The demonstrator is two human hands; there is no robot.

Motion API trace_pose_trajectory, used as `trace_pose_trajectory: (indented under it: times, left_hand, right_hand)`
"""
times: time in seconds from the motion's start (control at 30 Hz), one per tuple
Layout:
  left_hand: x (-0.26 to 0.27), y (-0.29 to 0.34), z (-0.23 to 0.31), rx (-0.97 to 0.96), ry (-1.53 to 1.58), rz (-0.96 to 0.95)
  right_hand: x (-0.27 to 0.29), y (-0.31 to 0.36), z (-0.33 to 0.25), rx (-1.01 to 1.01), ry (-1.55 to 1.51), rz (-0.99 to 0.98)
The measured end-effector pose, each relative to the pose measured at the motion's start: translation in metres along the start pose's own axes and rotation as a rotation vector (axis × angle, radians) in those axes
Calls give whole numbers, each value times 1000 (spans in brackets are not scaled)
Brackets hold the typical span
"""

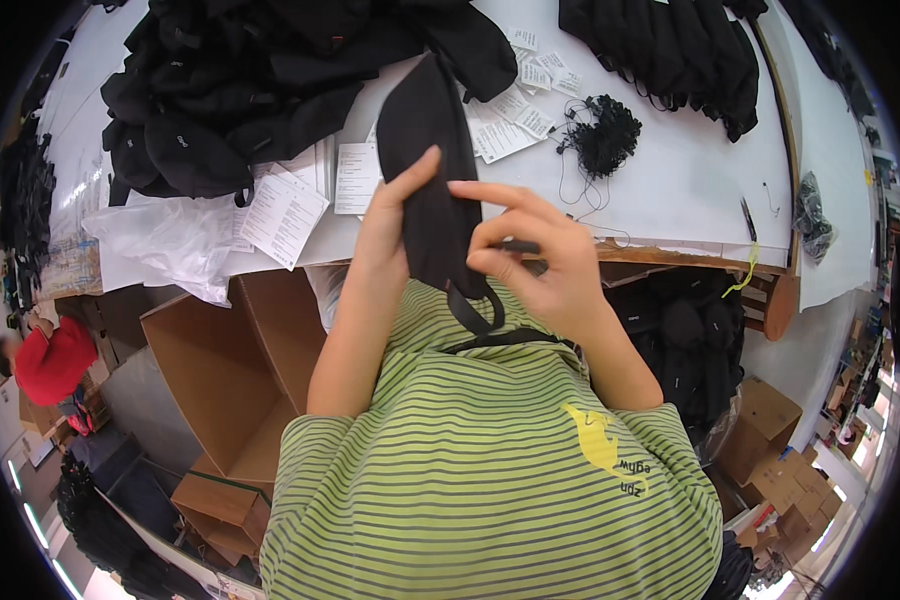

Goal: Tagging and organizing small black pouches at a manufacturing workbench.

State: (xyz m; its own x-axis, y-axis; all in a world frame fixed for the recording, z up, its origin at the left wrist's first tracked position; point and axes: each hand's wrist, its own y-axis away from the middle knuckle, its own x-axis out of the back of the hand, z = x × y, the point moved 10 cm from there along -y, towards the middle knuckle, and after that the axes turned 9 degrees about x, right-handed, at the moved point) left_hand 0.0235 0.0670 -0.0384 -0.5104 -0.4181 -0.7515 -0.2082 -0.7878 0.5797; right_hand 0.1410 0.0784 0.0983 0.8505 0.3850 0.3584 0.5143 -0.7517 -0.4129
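Observation:
My left hand (pixel 385 225) grips a long black fabric pouch (pixel 425 150) by its left edge, with the thumb on the near face. Tilted upright above the table's front edge, the pouch narrows to a point at the far end. A black strap loop (pixel 480 312) hangs from its near end. On the other side, my right hand (pixel 535 240) has its index fingertip against the pouch. Its other fingers and thumb are curled round a small dark thing (pixel 518 246), mostly hidden, whose kind I cannot make out.
Black fabric pieces (pixel 190 110) pile up on the white table (pixel 690 200) at far left, beside a clear plastic bag (pixel 175 240). Printed paper tags (pixel 285 215) and a black cord bundle (pixel 605 135) lie nearby. An open cardboard box (pixel 220 370) stands below. A person in red (pixel 55 360) is at left.

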Motion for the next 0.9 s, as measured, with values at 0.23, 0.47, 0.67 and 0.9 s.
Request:
trace_pose_trajectory:
  times: [0.23, 0.47, 0.67, 0.9]
  left_hand:
    - [9, -4, -5, 10, 105, -13]
    - [8, 4, 17, -163, 49, 139]
    - [-12, 15, 0, -133, 70, 58]
    - [11, 53, 43, -712, -320, 331]
  right_hand:
    - [-18, 9, 8, -120, -189, -169]
    - [45, 9, -5, 6, 349, 317]
    - [11, 16, 6, -23, 401, 66]
    - [30, 24, 56, -309, -169, 166]
